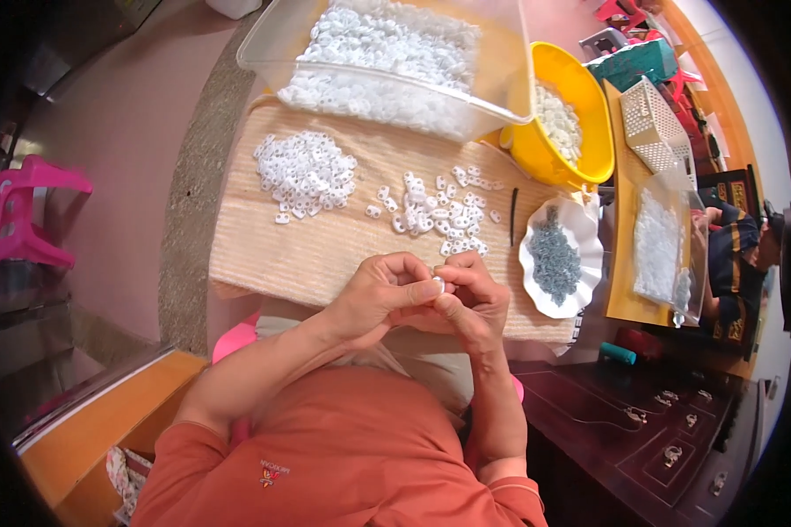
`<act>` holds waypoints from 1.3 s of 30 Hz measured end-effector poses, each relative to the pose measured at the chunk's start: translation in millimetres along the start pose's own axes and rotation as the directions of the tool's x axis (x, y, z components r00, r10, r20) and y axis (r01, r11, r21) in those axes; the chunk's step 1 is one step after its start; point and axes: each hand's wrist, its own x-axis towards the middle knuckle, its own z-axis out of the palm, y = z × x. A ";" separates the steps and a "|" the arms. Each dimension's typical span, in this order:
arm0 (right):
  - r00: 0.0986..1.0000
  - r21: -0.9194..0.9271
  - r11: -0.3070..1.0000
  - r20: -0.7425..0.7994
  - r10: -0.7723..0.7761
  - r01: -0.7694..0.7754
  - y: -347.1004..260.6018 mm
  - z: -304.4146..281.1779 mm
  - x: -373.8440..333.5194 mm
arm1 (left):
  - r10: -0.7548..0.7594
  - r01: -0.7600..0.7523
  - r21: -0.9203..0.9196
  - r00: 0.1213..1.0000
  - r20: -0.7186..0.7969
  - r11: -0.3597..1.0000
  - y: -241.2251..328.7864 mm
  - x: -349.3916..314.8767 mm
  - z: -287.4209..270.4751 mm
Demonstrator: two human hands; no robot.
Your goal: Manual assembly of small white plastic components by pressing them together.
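Note:
Close in front of my body, over the table's near edge, both hands meet at a small white plastic piece (439, 284). My left hand (383, 294) pinches it between thumb and forefinger. From the other side, the thumb and fingers of my right hand (475, 303) close on the same piece; its exact shape is mostly hidden. Just beyond my hands lie loose white plastic pieces with holes (420, 209). A larger heap of similar pieces (306, 171) is farther left. To the right, a white scalloped dish (591, 241) holds tiny grey-blue parts (554, 263).
A clear bin (501, 101) of white parts and a yellow basin (600, 123) stand at the back. Beside the dish lies a thin black strip (514, 217). A person (736, 263) sits at another table on the right. A pink stool (35, 220) stands left.

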 end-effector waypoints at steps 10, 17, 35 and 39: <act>0.991 0.032 0.998 0.124 0.056 -0.060 -7.5 -15.1 2.0 | -0.079 0.077 0.068 0.996 0.032 0.995 2.4 -0.3 -1.3; 0.962 -0.379 0.921 -0.204 -0.181 0.093 -34.3 -42.8 14.8 | -0.077 0.078 0.014 0.996 -0.041 0.997 5.2 -4.0 6.4; 0.999 -0.720 0.694 0.018 0.032 -0.009 -31.9 -23.2 51.7 | 0.194 -0.149 0.221 0.961 -0.197 0.964 14.6 -2.3 3.2; 0.993 -0.814 0.573 0.121 0.016 0.090 -37.6 -12.2 43.0 | 0.175 -0.130 0.220 0.963 -0.203 0.967 15.5 -3.9 4.6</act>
